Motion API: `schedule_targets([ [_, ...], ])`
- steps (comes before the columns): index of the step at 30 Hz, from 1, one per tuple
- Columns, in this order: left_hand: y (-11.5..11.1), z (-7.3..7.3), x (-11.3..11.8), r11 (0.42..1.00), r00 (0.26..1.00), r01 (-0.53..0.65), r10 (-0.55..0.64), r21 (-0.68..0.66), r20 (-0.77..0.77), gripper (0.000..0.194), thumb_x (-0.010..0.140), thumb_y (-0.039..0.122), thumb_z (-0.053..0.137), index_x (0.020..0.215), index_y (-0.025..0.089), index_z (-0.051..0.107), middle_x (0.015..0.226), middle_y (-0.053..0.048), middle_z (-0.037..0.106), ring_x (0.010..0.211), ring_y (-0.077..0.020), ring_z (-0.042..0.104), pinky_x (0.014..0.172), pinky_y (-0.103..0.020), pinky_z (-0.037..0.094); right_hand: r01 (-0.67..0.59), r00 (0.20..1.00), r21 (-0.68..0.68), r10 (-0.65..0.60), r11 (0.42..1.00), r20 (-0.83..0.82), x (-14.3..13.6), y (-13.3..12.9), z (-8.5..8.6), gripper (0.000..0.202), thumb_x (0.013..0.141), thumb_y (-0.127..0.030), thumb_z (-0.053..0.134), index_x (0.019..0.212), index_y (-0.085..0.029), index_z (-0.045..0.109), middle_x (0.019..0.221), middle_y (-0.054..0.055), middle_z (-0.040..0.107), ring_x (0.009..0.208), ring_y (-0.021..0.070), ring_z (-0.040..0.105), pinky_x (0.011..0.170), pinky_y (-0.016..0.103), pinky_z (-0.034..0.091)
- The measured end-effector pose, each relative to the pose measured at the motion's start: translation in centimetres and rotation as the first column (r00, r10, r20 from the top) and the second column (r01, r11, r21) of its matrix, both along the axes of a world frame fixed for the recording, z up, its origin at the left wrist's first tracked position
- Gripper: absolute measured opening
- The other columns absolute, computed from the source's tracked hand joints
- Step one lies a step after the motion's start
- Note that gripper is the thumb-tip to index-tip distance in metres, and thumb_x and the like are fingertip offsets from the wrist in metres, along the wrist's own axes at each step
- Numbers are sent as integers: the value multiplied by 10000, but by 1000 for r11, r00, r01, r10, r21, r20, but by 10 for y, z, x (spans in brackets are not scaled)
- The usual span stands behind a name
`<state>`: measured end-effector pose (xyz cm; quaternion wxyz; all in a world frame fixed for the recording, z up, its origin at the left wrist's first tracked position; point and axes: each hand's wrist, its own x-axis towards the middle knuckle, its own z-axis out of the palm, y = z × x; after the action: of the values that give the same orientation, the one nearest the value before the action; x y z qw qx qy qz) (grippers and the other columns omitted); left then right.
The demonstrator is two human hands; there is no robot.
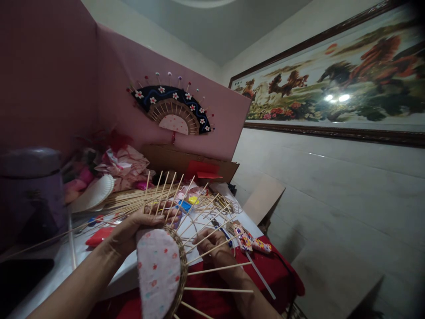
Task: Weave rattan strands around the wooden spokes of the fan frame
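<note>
A half-round fan frame (159,270) is held up before me, its base covered in white cloth with small red and blue prints. Woven brown cord (182,270) runs along the curved edge, and several thin wooden sticks (219,270) spread outward from it. My left hand (154,217) grips the upper end of the frame, its fingers behind the sticks. Among the sticks on the right side, my right hand (212,243) has its fingers bent and pinched together; what lies between them is too small to make out. Dark-handled pliers (222,230) lie beyond that hand.
A finished-looking dark fan with flowers (179,99) hangs on the pink panel (219,115). Behind my hands lie a bundle of sticks (129,199), a paper plate (94,195) and a blue piece (183,205). A flower-patterned cloth (249,241) is at right, a purple container (33,195) at left.
</note>
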<state>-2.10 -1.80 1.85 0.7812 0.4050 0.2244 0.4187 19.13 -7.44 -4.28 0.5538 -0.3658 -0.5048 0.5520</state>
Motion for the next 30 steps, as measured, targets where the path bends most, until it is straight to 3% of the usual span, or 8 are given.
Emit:
schedule_targets([
  [5, -1, 1, 0, 1000, 1000, -27, 27, 5, -16, 375, 616, -34, 619, 974, 77, 631, 897, -148, 718, 861, -268, 664, 659, -265, 552, 5, 998, -15, -4, 1000, 63, -1, 1, 0, 223, 705, -380, 691, 676, -166, 637, 461, -72, 402, 395, 46, 271, 380, 194, 188],
  [9, -4, 4, 0, 999, 999, -36, 36, -14, -19, 456, 605, -34, 629, 1045, 86, 620, 877, -137, 722, 872, -269, 662, 673, -266, 550, -56, 933, 80, 23, 995, 358, 6, -1, 2, 231, 754, -391, 634, 722, -169, 691, 619, -2, 563, 496, 88, 445, 436, 207, 323],
  [13, -5, 8, -1, 999, 999, -42, 43, 7, -33, 546, 616, -37, 618, 1135, 126, 589, 850, -106, 729, 851, -258, 668, 660, -265, 549, -16, 857, 255, -118, 967, 501, 37, -7, 13, 212, 776, -368, 604, 821, -194, 716, 869, 57, 640, 799, 186, 579, 716, 304, 450],
  [15, -5, 8, -1, 999, 999, -30, 30, 15, -30, 512, 640, -32, 595, 1127, 126, 594, 847, -95, 729, 830, -254, 672, 659, -277, 548, 51, 788, 326, -239, 944, 567, 65, -8, 20, 185, 769, -324, 605, 841, -190, 711, 899, 70, 649, 910, 213, 568, 848, 340, 414],
  [17, -5, 6, -2, 1000, 999, -18, 19, 16, -34, 437, 669, -17, 579, 1087, 108, 612, 853, -93, 728, 824, -248, 671, 656, -276, 543, 146, 451, 424, -441, 894, 776, 98, -8, 26, 248, 831, -278, 468, 932, -197, 679, 948, 63, 650, 924, 188, 570, 848, 310, 419],
  [21, -4, 4, -3, 1000, 1000, -12, 12, -1, -23, 316, 686, -17, 575, 976, 85, 647, 884, -99, 724, 838, -234, 664, 724, -279, 521, 244, 215, 376, -428, 894, 878, 158, -11, 25, 334, 708, -177, 516, 1004, -99, 649, 1051, 161, 608, 1011, 277, 523, 907, 401, 353],
  [25, -1, 4, -2, 1000, 999, -17, 17, 7, -48, 336, 666, -30, 584, 979, 76, 641, 898, -113, 722, 824, -253, 666, 721, -300, 525, 182, 141, 268, -295, 946, 945, 185, -14, 16, 394, 655, -242, 603, 1030, -128, 638, 1027, 127, 618, 950, 263, 550, 845, 356, 386],
  [30, 1, 2, -1, 1000, 999, -23, 23, 3, -29, 425, 655, -11, 600, 1073, 69, 610, 844, -109, 726, 861, -281, 657, 724, -317, 532, 124, 117, 247, -261, 961, 958, 190, -15, 7, 213, 677, -241, 591, 872, -164, 626, 856, 54, 600, 784, 199, 542, 692, 284, 386],
])
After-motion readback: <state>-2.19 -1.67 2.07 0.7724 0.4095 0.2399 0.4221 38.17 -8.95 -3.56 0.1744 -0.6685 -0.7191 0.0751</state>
